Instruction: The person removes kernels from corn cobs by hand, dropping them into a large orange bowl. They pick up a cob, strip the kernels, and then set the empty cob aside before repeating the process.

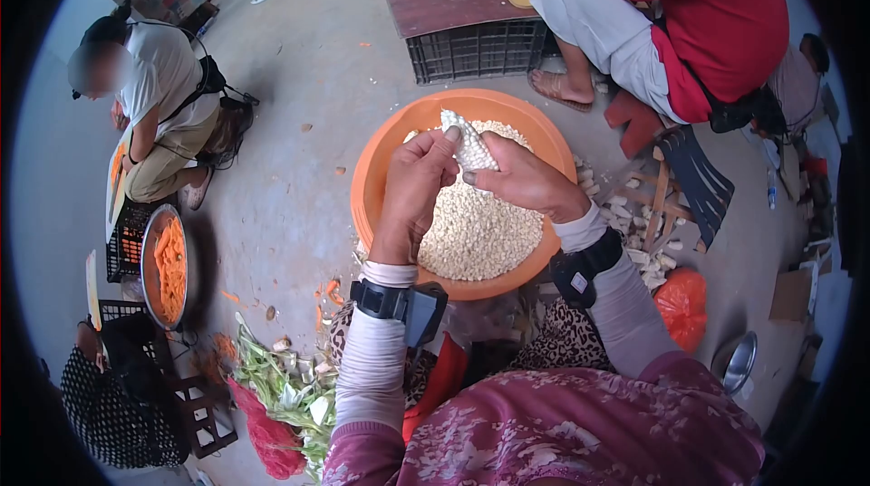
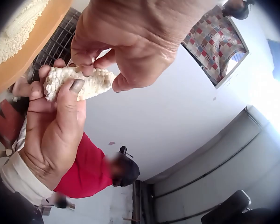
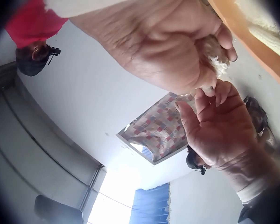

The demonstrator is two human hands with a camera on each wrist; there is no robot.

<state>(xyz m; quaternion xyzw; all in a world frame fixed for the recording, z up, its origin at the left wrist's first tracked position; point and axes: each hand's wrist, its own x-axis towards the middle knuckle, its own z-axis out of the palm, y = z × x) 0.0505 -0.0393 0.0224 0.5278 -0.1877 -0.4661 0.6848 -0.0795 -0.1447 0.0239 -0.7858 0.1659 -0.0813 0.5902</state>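
Observation:
Between both hands, over the basin, is a white corn cob, with rows of kernels on much of its side. My right hand grips its lower end, the thumb lying along it in the left wrist view. My left hand pinches the upper end with thumb and curled fingers; in the left wrist view these fingertips press on the kernels. Below stands an orange basin heaped with loose pale kernels. Another corn cob lies inside the basin in the right wrist view.
Bare cobs and a red plastic bag lie right of the basin. Green husks are at lower left. A metal bowl holds orange strips. One person works at left; another in red sits beyond the basin.

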